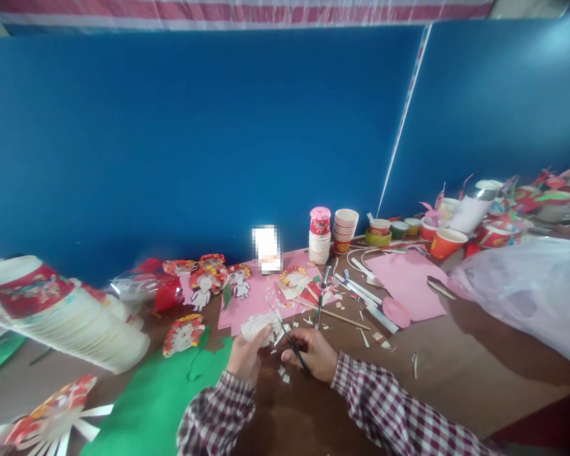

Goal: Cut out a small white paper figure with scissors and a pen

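My left hand [247, 358] is closed on a white paper piece [255, 325], pinching it between thumb and fingers. My right hand [317, 356] grips a slim tool with a black handle [296, 352] and a thin pointed metal blade. Its tip reaches up beside the paper's right edge; whether it is a knife or scissors I cannot tell. Small white paper scraps [284, 373] lie on the brown table below and around both hands. Just beyond them rests pink paper [228, 310] with white figure cut-outs [240, 286] at its left.
Stacked paper cups [346, 231] stand at the back, and a large tilted cup stack [76, 316] leans at left. Green paper [147, 392] lies front left. A wooden stick [344, 318] and black pen-like tool [321, 297] lie ahead. A clear plastic bag [527, 291] spreads at right.
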The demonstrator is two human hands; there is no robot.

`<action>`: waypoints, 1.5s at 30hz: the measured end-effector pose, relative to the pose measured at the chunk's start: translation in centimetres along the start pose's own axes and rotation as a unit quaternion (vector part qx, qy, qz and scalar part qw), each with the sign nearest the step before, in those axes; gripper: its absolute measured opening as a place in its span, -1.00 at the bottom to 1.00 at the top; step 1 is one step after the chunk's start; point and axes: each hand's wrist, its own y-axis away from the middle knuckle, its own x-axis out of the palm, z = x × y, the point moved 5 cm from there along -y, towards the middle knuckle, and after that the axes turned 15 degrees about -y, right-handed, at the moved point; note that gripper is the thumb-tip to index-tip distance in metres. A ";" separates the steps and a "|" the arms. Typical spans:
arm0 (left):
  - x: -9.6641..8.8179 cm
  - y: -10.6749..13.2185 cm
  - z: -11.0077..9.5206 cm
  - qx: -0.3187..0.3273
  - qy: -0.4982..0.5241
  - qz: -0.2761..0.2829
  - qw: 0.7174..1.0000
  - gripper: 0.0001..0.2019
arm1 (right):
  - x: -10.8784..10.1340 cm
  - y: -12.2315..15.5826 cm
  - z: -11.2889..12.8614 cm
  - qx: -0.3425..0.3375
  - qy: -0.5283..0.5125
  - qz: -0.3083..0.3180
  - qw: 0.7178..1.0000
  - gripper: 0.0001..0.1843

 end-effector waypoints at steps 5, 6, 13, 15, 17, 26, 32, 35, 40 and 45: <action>0.0 0.5 -0.7 -0.008 0.025 -0.018 0.999 -0.75 | 0.1 0.0 0.0 0.011 -0.010 0.001 1.000 -0.62; 0.1 0.6 -0.9 -0.008 0.028 -0.023 0.999 -0.75 | 0.1 0.0 0.1 0.013 -0.013 0.003 1.000 -0.63; 0.6 1.5 -0.9 -0.023 0.030 -0.072 0.997 -0.69 | 0.3 0.2 0.4 0.015 -0.054 0.011 0.998 -0.60; 0.8 1.6 -0.8 -0.025 0.036 -0.082 0.996 -0.67 | 0.4 0.2 0.2 0.024 -0.063 0.017 0.998 -0.58; 1.0 1.8 -0.8 -0.025 0.035 -0.075 0.996 -0.66 | 0.3 0.3 0.1 0.024 -0.067 0.020 0.997 -0.56; 1.0 1.6 -0.6 -0.019 0.034 -0.049 0.998 -0.66 | 0.1 0.4 -0.5 0.016 -0.058 0.019 0.998 -0.56; 0.8 1.4 -0.4 0.002 0.024 -0.054 0.998 -0.67 | 0.1 0.4 -0.4 0.015 -0.054 0.020 0.998 -0.56; 0.9 1.5 -0.6 0.003 0.020 -0.045 0.999 -0.71 | 0.1 0.5 -0.5 0.020 -0.058 0.021 0.998 -0.57; 0.8 1.4 -0.5 0.010 0.007 -0.035 0.999 -0.73 | 0.2 0.4 -0.6 0.011 -0.069 0.032 0.997 -0.60; 0.6 1.1 -0.1 0.009 0.014 -0.044 0.999 -0.68 | 0.0 0.3 -0.7 0.001 -0.068 0.038 0.997 -0.63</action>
